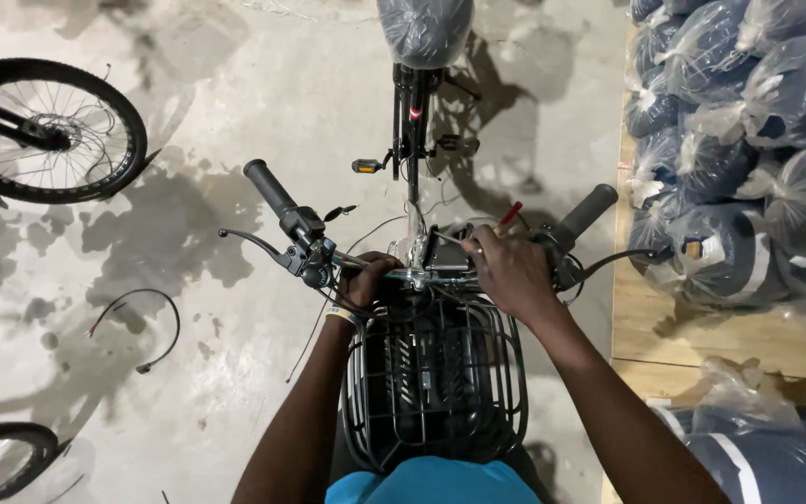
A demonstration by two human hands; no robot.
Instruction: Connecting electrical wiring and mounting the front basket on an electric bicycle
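I look down on a bicycle from its front, over a black wire basket [506, 392]. My left hand [366, 278] is curled around the handlebar [394, 273] left of the stem, close to the left brake lever [256, 243] and black grip [269, 187]. My right hand [510, 271] rests on the bar right of the stem, fingers closed on a thin tool with a red handle [511, 214], beside a small display unit [446, 254]. The right grip [590, 209] sticks out past it. A plastic-wrapped saddle [424, 28] shows at the top.
A bicycle wheel [44, 131] lies at the upper left, another tyre [2, 457] at the lower left. A loose black cable [156, 327] lies on the stained concrete floor. Several bagged dark items [748, 140] are stacked on a wooden pallet [683, 345] to the right.
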